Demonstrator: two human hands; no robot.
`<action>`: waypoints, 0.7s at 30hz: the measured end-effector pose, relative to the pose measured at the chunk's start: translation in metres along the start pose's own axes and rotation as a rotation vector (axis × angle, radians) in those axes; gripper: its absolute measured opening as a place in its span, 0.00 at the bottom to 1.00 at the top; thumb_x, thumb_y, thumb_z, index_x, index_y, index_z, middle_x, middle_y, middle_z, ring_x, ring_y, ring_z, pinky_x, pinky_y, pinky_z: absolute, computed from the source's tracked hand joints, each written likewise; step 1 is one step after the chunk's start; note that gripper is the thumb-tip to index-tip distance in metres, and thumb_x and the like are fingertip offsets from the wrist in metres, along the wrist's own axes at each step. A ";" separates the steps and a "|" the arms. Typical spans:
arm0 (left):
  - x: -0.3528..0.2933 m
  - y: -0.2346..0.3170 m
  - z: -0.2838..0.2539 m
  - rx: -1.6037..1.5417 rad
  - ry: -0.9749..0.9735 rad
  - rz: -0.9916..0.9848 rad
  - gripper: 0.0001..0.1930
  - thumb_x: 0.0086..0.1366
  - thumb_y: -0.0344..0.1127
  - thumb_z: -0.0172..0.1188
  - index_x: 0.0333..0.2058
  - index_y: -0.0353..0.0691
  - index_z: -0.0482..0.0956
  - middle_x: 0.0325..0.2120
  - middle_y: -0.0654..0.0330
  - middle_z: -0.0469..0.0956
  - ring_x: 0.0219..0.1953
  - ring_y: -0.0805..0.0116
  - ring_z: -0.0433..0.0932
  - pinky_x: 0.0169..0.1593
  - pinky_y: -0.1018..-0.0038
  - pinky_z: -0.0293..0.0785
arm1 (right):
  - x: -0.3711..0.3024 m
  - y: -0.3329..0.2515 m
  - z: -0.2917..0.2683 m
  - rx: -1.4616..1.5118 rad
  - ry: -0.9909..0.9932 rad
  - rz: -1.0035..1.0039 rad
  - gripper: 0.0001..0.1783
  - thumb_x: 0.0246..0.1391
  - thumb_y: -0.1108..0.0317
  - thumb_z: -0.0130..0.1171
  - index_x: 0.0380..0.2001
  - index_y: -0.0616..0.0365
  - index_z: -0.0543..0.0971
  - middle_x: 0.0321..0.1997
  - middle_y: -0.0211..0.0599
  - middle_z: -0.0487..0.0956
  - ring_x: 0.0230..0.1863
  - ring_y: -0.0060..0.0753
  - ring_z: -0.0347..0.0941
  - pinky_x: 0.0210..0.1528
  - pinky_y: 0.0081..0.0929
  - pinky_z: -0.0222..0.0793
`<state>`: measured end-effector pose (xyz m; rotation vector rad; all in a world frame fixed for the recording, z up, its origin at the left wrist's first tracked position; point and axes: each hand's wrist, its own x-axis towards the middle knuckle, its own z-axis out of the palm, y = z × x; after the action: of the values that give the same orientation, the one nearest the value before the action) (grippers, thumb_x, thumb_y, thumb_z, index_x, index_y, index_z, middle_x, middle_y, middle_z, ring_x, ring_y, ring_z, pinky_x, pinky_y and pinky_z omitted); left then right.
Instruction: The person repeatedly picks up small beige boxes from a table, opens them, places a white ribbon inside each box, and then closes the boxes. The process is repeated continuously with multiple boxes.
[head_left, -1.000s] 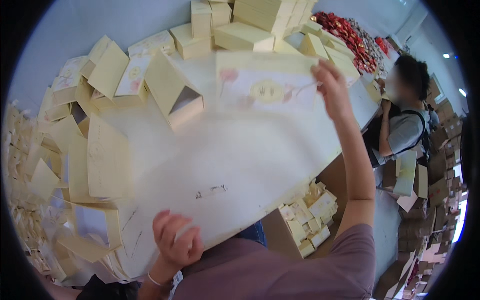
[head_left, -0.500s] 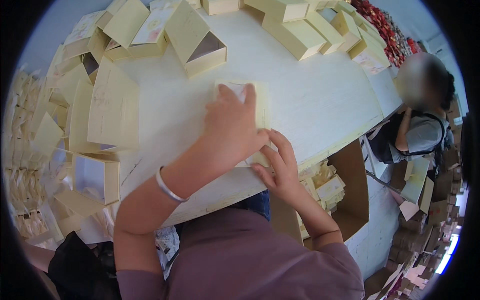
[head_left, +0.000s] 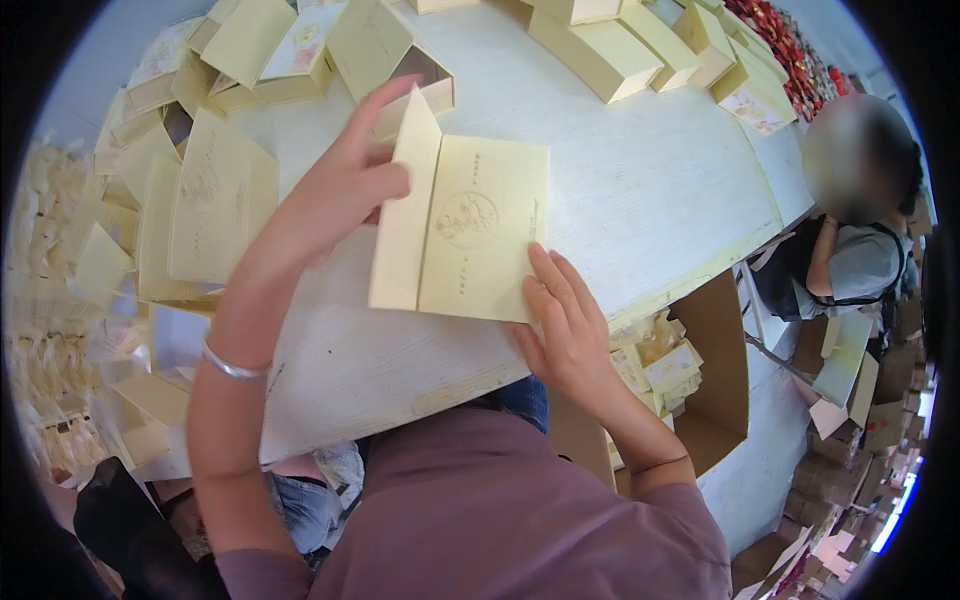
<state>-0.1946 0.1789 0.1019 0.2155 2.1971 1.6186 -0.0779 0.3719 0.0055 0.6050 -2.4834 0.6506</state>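
A cream cardboard gift box (head_left: pixel 487 225) lies in front of me, its panel carrying an embossed floral circle and small print. Along its left side a narrow panel (head_left: pixel 402 235) stands tilted up. My left hand (head_left: pixel 345 185) grips that raised panel from the left, thumb on its outer side and the index finger stretched toward its far tip; the other fingers are partly hidden. At the near right corner, my right hand (head_left: pixel 565 325) holds the box, fingers along the right edge and thumb at the near edge.
Open cream boxes (head_left: pixel 222 205) crowd the white table's (head_left: pixel 650 190) left and far left; closed ones (head_left: pixel 595 60) stand at the far right. Below the table edge, a brown carton (head_left: pixel 715 385) holds small cream packets (head_left: pixel 670 370). Another person (head_left: pixel 855 260) is at the right.
My left hand has moved left from atop the box to its side panel, which now stands raised. The embossed panel has come into view. My right hand stays at the near right corner.
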 end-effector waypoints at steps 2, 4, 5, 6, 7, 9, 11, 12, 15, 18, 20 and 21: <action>-0.008 -0.026 -0.012 -0.279 -0.005 -0.019 0.34 0.50 0.26 0.47 0.58 0.40 0.48 0.39 0.54 0.71 0.36 0.68 0.73 0.39 0.73 0.71 | 0.009 -0.008 -0.008 -0.103 -0.028 0.029 0.27 0.35 0.61 0.63 0.37 0.69 0.69 0.46 0.58 0.68 0.42 0.54 0.69 0.40 0.34 0.69; -0.010 -0.058 -0.003 -0.512 0.047 -0.072 0.31 0.52 0.26 0.48 0.57 0.37 0.51 0.40 0.54 0.71 0.38 0.69 0.73 0.40 0.74 0.72 | 0.016 -0.012 -0.012 -0.246 -0.046 0.044 0.26 0.38 0.59 0.61 0.37 0.68 0.70 0.43 0.59 0.70 0.38 0.51 0.71 0.38 0.32 0.70; -0.013 -0.069 0.002 -0.631 0.074 -0.096 0.29 0.53 0.26 0.48 0.56 0.36 0.53 0.40 0.55 0.71 0.39 0.69 0.73 0.40 0.74 0.72 | 0.016 -0.008 -0.013 -0.191 -0.016 0.041 0.24 0.40 0.60 0.60 0.36 0.68 0.70 0.40 0.58 0.71 0.36 0.50 0.71 0.37 0.31 0.70; -0.015 -0.076 0.005 -0.672 0.057 -0.118 0.27 0.54 0.27 0.49 0.54 0.35 0.55 0.41 0.55 0.71 0.39 0.69 0.73 0.41 0.74 0.72 | 0.015 0.001 -0.017 -0.135 0.014 0.038 0.22 0.42 0.61 0.58 0.35 0.68 0.70 0.37 0.57 0.72 0.33 0.48 0.72 0.36 0.30 0.70; -0.019 -0.083 0.007 -0.717 0.041 -0.143 0.25 0.56 0.28 0.49 0.53 0.35 0.56 0.41 0.55 0.70 0.40 0.69 0.73 0.41 0.74 0.72 | 0.013 0.009 -0.022 -0.079 0.039 0.034 0.20 0.44 0.61 0.56 0.35 0.68 0.70 0.34 0.56 0.72 0.31 0.46 0.72 0.35 0.30 0.70; -0.020 -0.089 0.012 -0.783 -0.012 -0.175 0.22 0.58 0.30 0.50 0.51 0.35 0.59 0.42 0.56 0.70 0.41 0.69 0.73 0.42 0.73 0.73 | -0.003 0.033 -0.020 0.412 0.257 0.517 0.15 0.49 0.66 0.50 0.34 0.69 0.70 0.31 0.49 0.73 0.29 0.39 0.72 0.33 0.29 0.70; -0.021 -0.092 0.018 -0.828 -0.061 -0.188 0.20 0.59 0.31 0.50 0.50 0.35 0.60 0.43 0.56 0.70 0.41 0.69 0.73 0.42 0.72 0.73 | -0.007 0.051 -0.017 1.005 0.572 0.944 0.15 0.52 0.70 0.45 0.41 0.70 0.67 0.36 0.45 0.74 0.33 0.36 0.73 0.36 0.29 0.70; -0.020 -0.092 0.021 -0.820 -0.036 -0.182 0.19 0.59 0.31 0.49 0.50 0.35 0.60 0.43 0.56 0.70 0.41 0.69 0.73 0.42 0.73 0.73 | -0.006 0.058 -0.016 1.291 0.744 1.118 0.17 0.52 0.71 0.43 0.45 0.71 0.65 0.39 0.43 0.73 0.37 0.35 0.73 0.37 0.29 0.70; -0.017 -0.089 0.029 -0.806 0.017 -0.179 0.20 0.60 0.32 0.49 0.50 0.36 0.60 0.43 0.56 0.69 0.42 0.69 0.72 0.43 0.73 0.72 | -0.013 0.067 -0.020 1.707 0.636 1.151 0.21 0.53 0.69 0.46 0.49 0.70 0.61 0.43 0.45 0.72 0.39 0.37 0.72 0.40 0.31 0.70; -0.022 -0.080 0.032 -0.764 0.069 -0.176 0.21 0.60 0.31 0.49 0.52 0.36 0.58 0.45 0.56 0.68 0.44 0.70 0.70 0.45 0.74 0.70 | -0.017 0.071 -0.028 0.991 0.694 0.959 0.24 0.51 0.72 0.49 0.51 0.66 0.59 0.40 0.45 0.73 0.39 0.37 0.72 0.42 0.33 0.68; -0.025 -0.065 0.038 -0.696 0.122 -0.133 0.23 0.60 0.31 0.48 0.54 0.36 0.55 0.47 0.55 0.66 0.47 0.70 0.68 0.48 0.74 0.67 | 0.005 0.063 -0.044 0.468 0.843 0.583 0.24 0.48 0.74 0.51 0.50 0.64 0.62 0.39 0.44 0.74 0.39 0.37 0.71 0.41 0.32 0.67; -0.023 -0.058 0.039 -0.687 0.137 -0.063 0.24 0.60 0.30 0.48 0.54 0.37 0.54 0.48 0.55 0.64 0.48 0.70 0.66 0.49 0.74 0.65 | 0.023 0.056 -0.058 0.301 0.928 0.308 0.23 0.46 0.75 0.52 0.49 0.62 0.64 0.40 0.44 0.73 0.41 0.38 0.70 0.42 0.32 0.66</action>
<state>-0.1514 0.1866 0.0431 -0.1641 1.5801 2.2822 -0.1046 0.4410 0.0450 -0.0250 -1.6123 1.1222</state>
